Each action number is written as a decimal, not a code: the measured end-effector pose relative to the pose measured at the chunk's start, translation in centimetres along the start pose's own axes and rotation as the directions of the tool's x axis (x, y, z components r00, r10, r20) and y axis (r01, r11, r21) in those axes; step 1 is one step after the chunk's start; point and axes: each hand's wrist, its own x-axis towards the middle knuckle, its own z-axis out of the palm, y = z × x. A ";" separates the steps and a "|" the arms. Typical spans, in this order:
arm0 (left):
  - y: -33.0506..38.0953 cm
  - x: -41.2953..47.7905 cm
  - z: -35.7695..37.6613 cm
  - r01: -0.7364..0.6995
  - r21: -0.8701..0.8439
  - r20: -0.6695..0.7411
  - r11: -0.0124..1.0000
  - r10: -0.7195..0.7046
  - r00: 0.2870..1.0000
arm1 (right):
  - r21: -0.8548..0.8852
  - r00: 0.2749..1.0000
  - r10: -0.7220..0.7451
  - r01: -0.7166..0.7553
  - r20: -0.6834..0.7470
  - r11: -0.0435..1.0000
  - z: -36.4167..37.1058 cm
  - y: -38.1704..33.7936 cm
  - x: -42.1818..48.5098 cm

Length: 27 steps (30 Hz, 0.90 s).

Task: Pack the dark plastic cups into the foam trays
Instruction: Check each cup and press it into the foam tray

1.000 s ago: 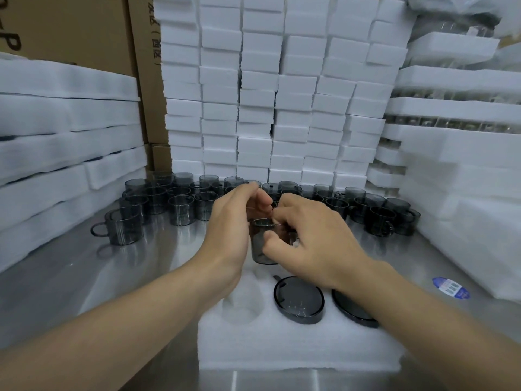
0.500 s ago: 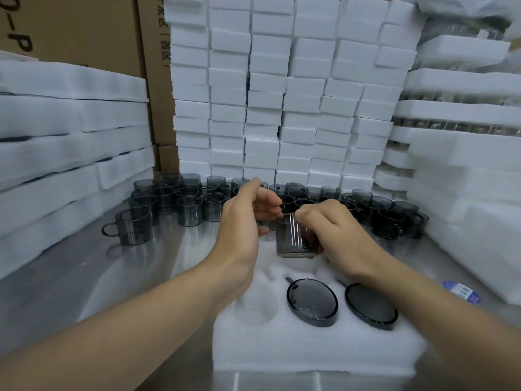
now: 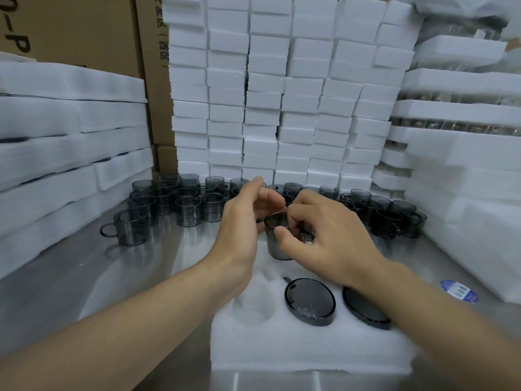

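Observation:
A white foam tray [image 3: 310,348] lies on the steel table in front of me. Two dark cups [image 3: 310,301] [image 3: 365,309] lie on their sides in its pockets, bottoms facing me, and the round pocket [image 3: 253,309] to their left is empty. Over the tray's far part, my right hand [image 3: 329,244] pinches the rim of an upright dark cup [image 3: 277,246]. My left hand [image 3: 242,221] curls its fingers against that cup's left side. Several loose dark cups [image 3: 186,210] stand in rows behind.
Stacks of white foam blocks [image 3: 282,108] wall the back. Foam slabs [image 3: 56,165] line the left, with cardboard boxes [image 3: 84,29] behind. Foam trays holding glassware [image 3: 465,128] rise on the right. A blue sticker [image 3: 458,290] lies on the steel table [image 3: 84,277].
My right hand has shifted from wrapping the cup's side to pinching its rim. The cup has moved slightly left above the tray. My left hand has stayed beside it.

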 end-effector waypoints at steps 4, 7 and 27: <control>0.1 0.0 0.0 0.007 0.002 0.037 1.000 -0.007 0.999 | -0.053 1.000 0.006 -0.005 0.016 0.999 -0.3 -0.1 0.0; 0.2 0.0 -0.1 0.018 -0.003 0.062 1.000 -0.018 0.998 | -0.052 0.997 -0.029 0.033 0.075 0.998 -0.9 0.1 0.3; 0.1 -0.1 -0.1 0.009 0.015 0.136 1.000 -0.011 0.991 | 0.071 0.949 -0.131 0.116 0.288 0.991 -3.0 1.2 1.4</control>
